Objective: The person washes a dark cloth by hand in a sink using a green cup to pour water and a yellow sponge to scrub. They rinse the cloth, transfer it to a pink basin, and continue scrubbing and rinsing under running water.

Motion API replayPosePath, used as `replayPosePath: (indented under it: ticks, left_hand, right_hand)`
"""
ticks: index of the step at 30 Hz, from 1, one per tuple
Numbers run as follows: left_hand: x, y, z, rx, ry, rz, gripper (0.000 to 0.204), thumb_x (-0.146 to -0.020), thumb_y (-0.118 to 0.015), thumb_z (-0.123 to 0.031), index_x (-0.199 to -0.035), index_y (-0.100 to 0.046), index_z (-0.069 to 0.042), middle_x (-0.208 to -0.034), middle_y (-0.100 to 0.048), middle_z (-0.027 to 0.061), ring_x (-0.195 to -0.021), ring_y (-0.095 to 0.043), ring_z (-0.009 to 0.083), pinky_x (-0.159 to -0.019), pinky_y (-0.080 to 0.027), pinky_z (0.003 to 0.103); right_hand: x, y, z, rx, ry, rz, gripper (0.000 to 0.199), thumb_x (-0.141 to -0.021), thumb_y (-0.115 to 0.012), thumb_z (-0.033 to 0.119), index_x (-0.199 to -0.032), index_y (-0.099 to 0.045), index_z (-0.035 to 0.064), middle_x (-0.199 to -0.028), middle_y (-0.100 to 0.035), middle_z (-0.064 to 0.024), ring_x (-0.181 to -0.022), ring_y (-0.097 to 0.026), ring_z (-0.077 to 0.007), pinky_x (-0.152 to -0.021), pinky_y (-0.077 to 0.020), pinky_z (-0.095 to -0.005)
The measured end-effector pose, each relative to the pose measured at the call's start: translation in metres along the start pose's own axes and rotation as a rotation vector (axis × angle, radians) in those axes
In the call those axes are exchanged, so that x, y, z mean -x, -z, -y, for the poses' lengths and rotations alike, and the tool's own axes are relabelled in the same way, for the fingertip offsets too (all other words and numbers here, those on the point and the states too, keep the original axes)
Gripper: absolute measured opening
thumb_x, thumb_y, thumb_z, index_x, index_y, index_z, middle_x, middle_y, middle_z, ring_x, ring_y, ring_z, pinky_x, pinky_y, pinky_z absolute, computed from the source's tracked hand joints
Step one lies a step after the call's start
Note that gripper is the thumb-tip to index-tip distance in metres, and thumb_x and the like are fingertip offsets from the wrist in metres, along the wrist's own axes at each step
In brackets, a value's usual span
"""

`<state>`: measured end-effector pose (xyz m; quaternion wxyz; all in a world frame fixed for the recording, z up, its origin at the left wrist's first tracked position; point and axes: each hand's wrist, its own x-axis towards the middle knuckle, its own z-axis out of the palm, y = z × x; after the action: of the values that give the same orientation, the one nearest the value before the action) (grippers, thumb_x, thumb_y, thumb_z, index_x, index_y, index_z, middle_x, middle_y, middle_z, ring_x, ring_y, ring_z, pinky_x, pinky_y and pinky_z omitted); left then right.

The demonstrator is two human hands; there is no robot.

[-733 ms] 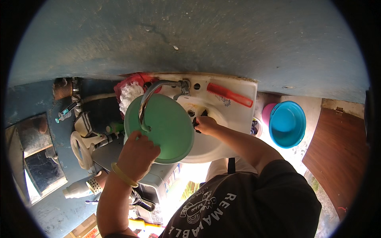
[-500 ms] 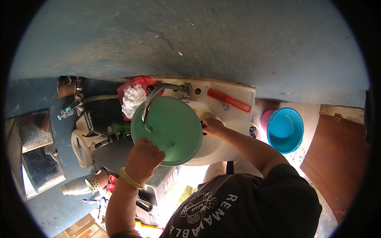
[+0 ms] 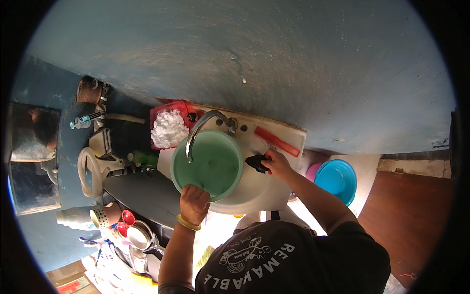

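Observation:
A round green basin (image 3: 232, 188) with water in it rests over the white sink (image 3: 264, 192), under the curved chrome faucet (image 3: 192, 133). My left hand (image 3: 195, 202) is closed on the basin's near rim, with a yellow band on that wrist. To the right of the basin, my right hand (image 3: 277, 164) pinches a small, dark, crumpled cloth-like bundle (image 3: 256, 163). This bundle hangs above the sink, apart from the basin; its exact kind is unclear.
A red comb (image 3: 277, 141) lies on the sink's back right ledge. White foamy-looking stuff (image 3: 169, 129) fills a red tray (image 3: 177, 106) at back left. A blue basin (image 3: 336, 181) stands to the right. Dishes and cups (image 3: 139, 235) crowd the lower left.
My right hand has drawn slightly right from the basin's edge, bringing the dark bundle into plain sight. The basin sits lower and smaller in view; my left hand keeps its rim. The view has shifted.

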<state>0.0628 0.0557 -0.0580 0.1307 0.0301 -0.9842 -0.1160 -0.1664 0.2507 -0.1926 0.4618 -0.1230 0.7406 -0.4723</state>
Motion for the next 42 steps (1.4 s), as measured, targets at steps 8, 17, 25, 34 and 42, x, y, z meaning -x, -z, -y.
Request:
replayPosePath:
  ticks: [8, 17, 25, 34, 42]
  left_hand:
    - [0.034, -0.043, 0.007, 0.010, 0.072, -0.149, 0.018, -0.055, -0.066, -0.004, -0.066, -0.052, -0.009, -0.067, -0.052, 0.0064, -0.070, -0.054, 0.0285, -0.074, -0.046, 0.040]
    - [0.054, -0.081, 0.012, 0.030, 0.278, -0.023, 0.022, -0.058, -0.073, -0.011, -0.076, -0.060, -0.010, -0.078, -0.059, 0.0071, -0.083, -0.057, 0.0303, -0.084, -0.045, 0.044]
    - [0.056, -0.064, 0.002, 0.047, 0.290, 0.041, 0.043, -0.063, -0.079, -0.020, -0.103, -0.065, -0.010, -0.116, -0.061, 0.0105, -0.121, -0.050, 0.0289, -0.110, -0.029, 0.052]
    - [0.073, -0.035, -0.020, 0.179, 0.397, -0.102, 0.053, -0.066, -0.078, -0.019, -0.115, -0.062, -0.009, -0.126, -0.057, 0.0130, -0.126, -0.047, 0.0309, -0.109, -0.031, 0.052]
    - [0.085, -0.023, -0.026, 0.298, 0.486, -0.150, 0.056, -0.070, -0.077, -0.020, -0.122, -0.060, -0.011, -0.131, -0.056, 0.0150, -0.120, -0.052, 0.0341, -0.104, -0.036, 0.048]
  right_hand:
    - [0.032, -0.002, 0.028, -0.183, 0.183, -0.143, 0.014, -0.088, -0.063, 0.006, -0.092, -0.050, 0.0021, -0.072, -0.055, -0.0070, -0.045, -0.052, -0.0149, -0.038, -0.0397, -0.0304]
    - [0.064, -0.016, 0.063, -0.224, 0.286, -0.223, 0.010, -0.090, -0.060, 0.005, -0.094, -0.050, 0.0038, -0.071, -0.055, -0.0055, -0.046, -0.049, -0.0107, -0.040, -0.0384, -0.0253]
    - [0.104, -0.019, 0.113, -0.275, 0.392, -0.265, 0.011, -0.091, -0.061, 0.006, -0.095, -0.051, 0.0035, -0.073, -0.056, -0.0045, -0.050, -0.048, -0.0082, -0.043, -0.0395, -0.0227]
    - [0.145, -0.055, 0.174, -0.396, 0.667, -0.194, 0.016, -0.092, -0.062, 0.006, -0.103, -0.051, 0.0044, -0.085, -0.057, -0.0034, -0.066, -0.054, -0.0077, -0.052, -0.0452, -0.0215]
    - [0.129, -0.100, 0.127, 0.468, 0.738, -0.241, 0.034, -0.087, -0.067, 0.009, -0.117, -0.053, 0.0046, -0.101, -0.061, -0.0085, -0.080, -0.065, -0.0181, -0.069, -0.0539, -0.0315]
